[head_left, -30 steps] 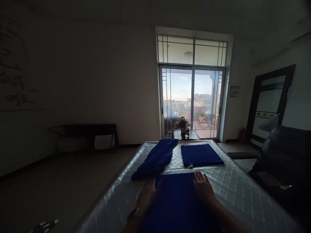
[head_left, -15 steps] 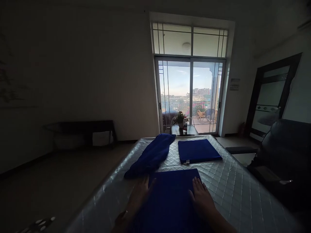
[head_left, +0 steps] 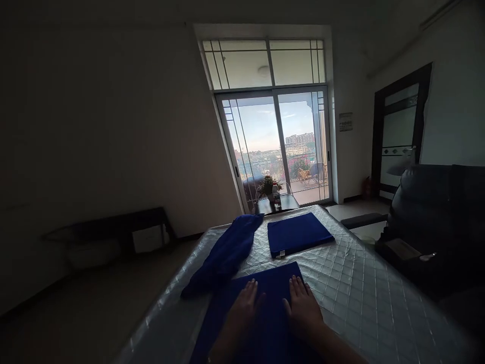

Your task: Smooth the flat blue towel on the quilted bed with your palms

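Note:
A blue folded cloth (head_left: 273, 275) lies flat at the near side of the table, with its lower part running out of view. My left hand (head_left: 244, 303) rests palm down on it, fingers stretched forward. Against its right edge my right hand (head_left: 302, 303) lies flat, the thumb apart from the fingers. Beyond them sits a neatly folded blue cloth (head_left: 301, 232) with a small white tag at its near corner. A loose, rumpled blue cloth (head_left: 225, 255) stretches along the left, its near end close to the cloth under my hands.
The table has a silvery quilted cover (head_left: 348, 283). Behind it stands a small dark table (head_left: 284, 203) with a potted plant (head_left: 268, 186) and a bottle (head_left: 276, 194). A black armchair (head_left: 428, 212) is at the right, a low dark bench (head_left: 125, 225) at the left.
My left hand has moved from the cloth's left edge inward onto its surface. My right hand stays at the right edge. The view has tilted and turned rightward.

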Demonstrator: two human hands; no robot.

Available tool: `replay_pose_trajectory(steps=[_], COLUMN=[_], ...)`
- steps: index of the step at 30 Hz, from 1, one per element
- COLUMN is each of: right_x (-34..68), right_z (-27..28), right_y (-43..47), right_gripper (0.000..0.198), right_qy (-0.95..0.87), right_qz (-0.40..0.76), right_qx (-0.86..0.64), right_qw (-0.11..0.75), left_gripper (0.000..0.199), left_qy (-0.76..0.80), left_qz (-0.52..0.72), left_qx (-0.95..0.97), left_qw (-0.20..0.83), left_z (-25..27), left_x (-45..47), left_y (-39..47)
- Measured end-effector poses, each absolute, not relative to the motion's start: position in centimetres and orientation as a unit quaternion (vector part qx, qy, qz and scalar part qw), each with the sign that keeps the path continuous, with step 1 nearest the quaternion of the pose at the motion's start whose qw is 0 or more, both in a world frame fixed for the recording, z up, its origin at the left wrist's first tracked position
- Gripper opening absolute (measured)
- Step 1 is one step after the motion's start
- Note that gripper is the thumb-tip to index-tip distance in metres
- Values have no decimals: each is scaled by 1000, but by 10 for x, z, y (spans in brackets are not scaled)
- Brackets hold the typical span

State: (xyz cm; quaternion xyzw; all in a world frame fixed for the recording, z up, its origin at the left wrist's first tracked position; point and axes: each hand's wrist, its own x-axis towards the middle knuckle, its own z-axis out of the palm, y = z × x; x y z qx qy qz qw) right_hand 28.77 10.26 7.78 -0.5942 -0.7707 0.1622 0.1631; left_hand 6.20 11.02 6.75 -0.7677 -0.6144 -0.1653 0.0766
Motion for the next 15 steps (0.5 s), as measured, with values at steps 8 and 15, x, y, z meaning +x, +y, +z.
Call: replay_pose_trajectory(steps=[8, 15], right_x=[292, 288], right_z=[55, 67], right_y=[111, 107], right_gripper=[67, 69], right_qy=[-801, -768], right_qz=[139, 159], right_qx=[-548, -586], right_qw=[199, 204], left_gripper=[53, 58], left_qy=[-506, -628], left_qz=[-141, -83], left_qx=[-851, -774], left_qw=[-21, -14], left_z=[66, 60], left_x=[161, 99], left_y=[109, 105])
